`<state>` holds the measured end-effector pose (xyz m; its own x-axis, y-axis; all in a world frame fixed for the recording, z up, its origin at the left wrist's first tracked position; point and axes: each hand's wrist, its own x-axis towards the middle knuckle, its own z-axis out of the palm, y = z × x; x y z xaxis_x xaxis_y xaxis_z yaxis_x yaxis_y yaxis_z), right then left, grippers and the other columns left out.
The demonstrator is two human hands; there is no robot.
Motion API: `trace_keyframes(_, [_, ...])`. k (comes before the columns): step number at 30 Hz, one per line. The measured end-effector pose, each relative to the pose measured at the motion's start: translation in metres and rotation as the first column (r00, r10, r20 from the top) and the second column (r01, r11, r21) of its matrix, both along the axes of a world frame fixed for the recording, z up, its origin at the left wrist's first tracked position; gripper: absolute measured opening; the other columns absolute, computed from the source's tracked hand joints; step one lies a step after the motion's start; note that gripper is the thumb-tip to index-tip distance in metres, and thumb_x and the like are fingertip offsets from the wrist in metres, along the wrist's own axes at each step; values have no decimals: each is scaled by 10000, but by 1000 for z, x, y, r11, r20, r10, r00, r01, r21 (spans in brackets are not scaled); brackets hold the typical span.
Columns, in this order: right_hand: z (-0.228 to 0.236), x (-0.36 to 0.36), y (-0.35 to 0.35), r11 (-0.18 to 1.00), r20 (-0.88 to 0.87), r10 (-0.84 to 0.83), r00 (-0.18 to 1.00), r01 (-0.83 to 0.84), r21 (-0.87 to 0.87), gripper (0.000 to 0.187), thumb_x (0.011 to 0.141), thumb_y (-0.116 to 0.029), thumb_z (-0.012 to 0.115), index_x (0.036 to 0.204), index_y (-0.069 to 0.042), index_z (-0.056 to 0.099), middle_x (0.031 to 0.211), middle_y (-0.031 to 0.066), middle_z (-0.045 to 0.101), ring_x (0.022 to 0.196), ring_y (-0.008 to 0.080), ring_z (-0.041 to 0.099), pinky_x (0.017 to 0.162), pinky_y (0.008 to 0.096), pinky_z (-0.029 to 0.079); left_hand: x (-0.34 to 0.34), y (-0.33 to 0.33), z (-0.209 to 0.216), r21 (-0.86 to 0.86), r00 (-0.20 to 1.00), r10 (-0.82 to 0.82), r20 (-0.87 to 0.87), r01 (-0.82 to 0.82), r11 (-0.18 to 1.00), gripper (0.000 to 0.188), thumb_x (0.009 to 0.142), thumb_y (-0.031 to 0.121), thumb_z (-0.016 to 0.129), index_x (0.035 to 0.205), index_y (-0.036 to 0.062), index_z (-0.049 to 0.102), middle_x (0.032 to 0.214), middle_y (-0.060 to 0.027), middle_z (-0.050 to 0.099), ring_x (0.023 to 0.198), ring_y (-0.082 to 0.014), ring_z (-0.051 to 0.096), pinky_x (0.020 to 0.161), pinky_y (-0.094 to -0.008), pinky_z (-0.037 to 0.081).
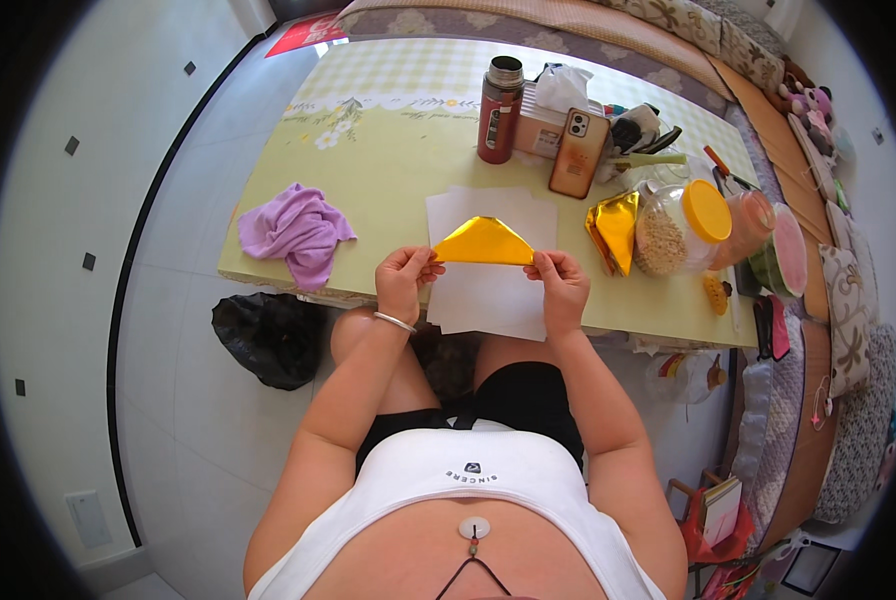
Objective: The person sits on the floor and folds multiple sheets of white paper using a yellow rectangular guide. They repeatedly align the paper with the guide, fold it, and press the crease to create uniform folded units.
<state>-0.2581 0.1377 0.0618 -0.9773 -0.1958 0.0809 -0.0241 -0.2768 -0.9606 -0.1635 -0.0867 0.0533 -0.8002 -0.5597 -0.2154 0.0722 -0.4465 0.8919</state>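
A folded sheet of shiny gold foil paper (483,242) stretches between my two hands, its long straight edge toward me and its top narrowing to a blunt peak. My left hand (404,280) pinches its left corner between thumb and fingers, and a silver bangle circles that wrist. The right corner is pinched by my right hand (562,287). Beneath the foil lie several white paper sheets (488,302), overlapping at the table's near edge. Further right, a stack of folded gold foil pieces (616,232) rests against a clear jar.
The table (388,190) also bears a purple cloth (296,230), a red thermos (501,112), a phone (579,153) leaning on a tissue box, a yellow-lidded jar (668,235) and a cut watermelon (783,255). A black bag (271,338) sits on the floor at left.
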Motion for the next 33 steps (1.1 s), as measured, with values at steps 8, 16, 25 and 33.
trace_keyframes(8, [15,2,10,993,117,99,988,-105,46,198,933,-42,711,1107,38,661,897,53,698,726,121,681,673,236,558,7,0,1,-196,993,-22,-117,-1,981,201,946,57,702,1130,-24,701,899,-88,746,759,-184,730,681,-268,556])
trace_keyframes(16, [32,-1,30,941,428,234,873,-313,124,110,937,-95,717,999,-8,692,854,75,726,661,121,694,584,224,548,9,-14,20,-96,980,-151,134,164,982,139,908,51,734,1033,-9,724,910,-95,748,757,-186,741,660,-264,564])
trace_keyframes(25, [32,-8,55,952,347,177,921,-249,177,103,932,-92,708,955,7,693,805,98,727,613,116,687,540,225,545,-6,-1,32,-135,922,-319,218,353,926,140,891,75,753,998,-8,717,865,-83,740,728,-175,736,640,-258,557])
trace_keyframes(33, [36,-15,82,957,337,126,933,-204,206,93,922,-96,720,931,-7,692,800,90,728,609,104,676,535,221,539,-20,4,42,-87,857,-434,276,472,877,193,896,116,760,1038,-9,722,893,-102,748,747,-182,739,657,-272,568])
